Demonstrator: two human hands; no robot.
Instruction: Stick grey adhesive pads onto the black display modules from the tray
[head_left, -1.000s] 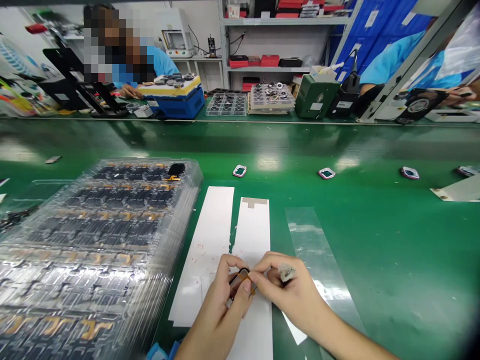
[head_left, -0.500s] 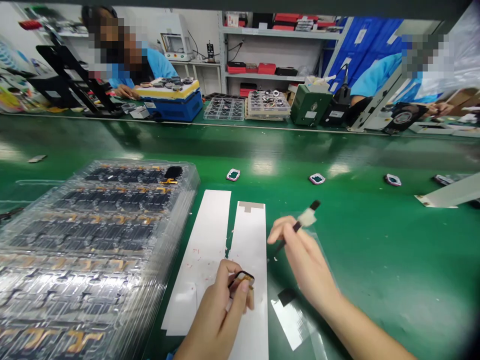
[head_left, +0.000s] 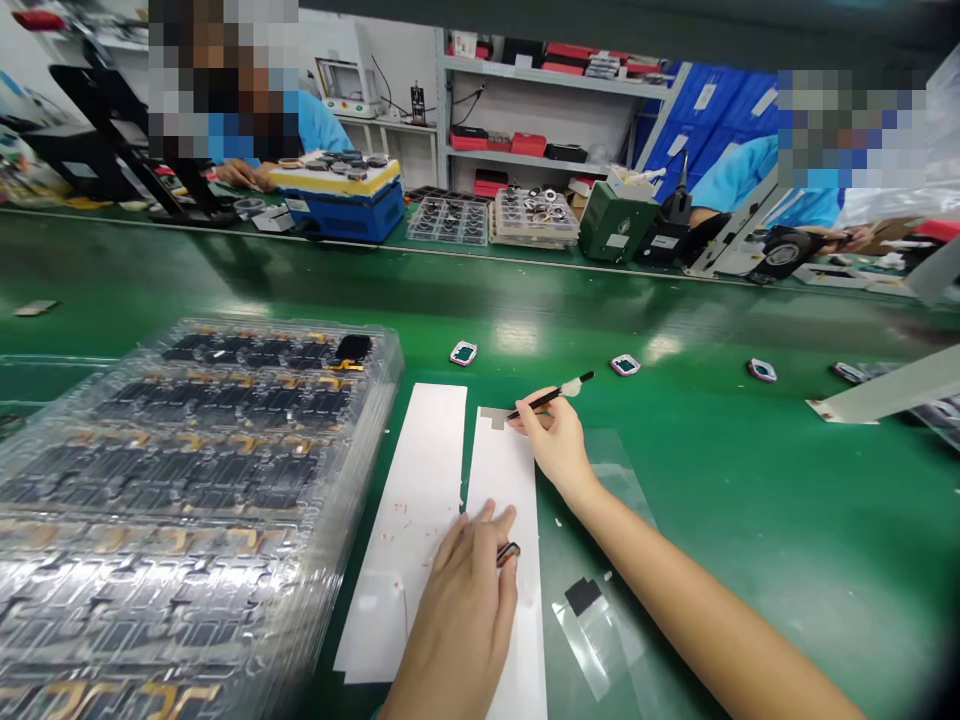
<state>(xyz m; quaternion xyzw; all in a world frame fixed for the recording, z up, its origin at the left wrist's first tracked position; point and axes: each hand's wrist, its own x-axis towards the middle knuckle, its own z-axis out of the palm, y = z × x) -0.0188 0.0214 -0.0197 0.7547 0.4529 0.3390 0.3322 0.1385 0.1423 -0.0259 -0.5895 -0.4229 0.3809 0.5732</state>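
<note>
My left hand (head_left: 465, 610) rests flat on the white paper strips, its fingers apart. A small black-and-gold flexible component (head_left: 508, 554) lies on the right-hand white strip (head_left: 510, 500), touching the edge of that hand. My right hand (head_left: 551, 440) grips a thin black brush (head_left: 551, 397) with a white tuft, above the strip's top end. A tan tape patch (head_left: 493, 417) sits on that end, near the brush handle. The other white strip (head_left: 412, 500) lies partly under my left hand.
A stack of clear plastic trays (head_left: 386, 400) holding dark components fills the left of the bench. Clear film (head_left: 592, 630) with a black square (head_left: 583, 596) lies to the right. Small pink-rimmed parts (head_left: 463, 352) sit beyond the strips. Co-workers in blue sleeves (head_left: 319, 125) work across the bench.
My right hand has moved up and left with the brush, toward the strip's top end. My left hand has flattened, with the component now lying on the strip. The view has turned slightly.
</note>
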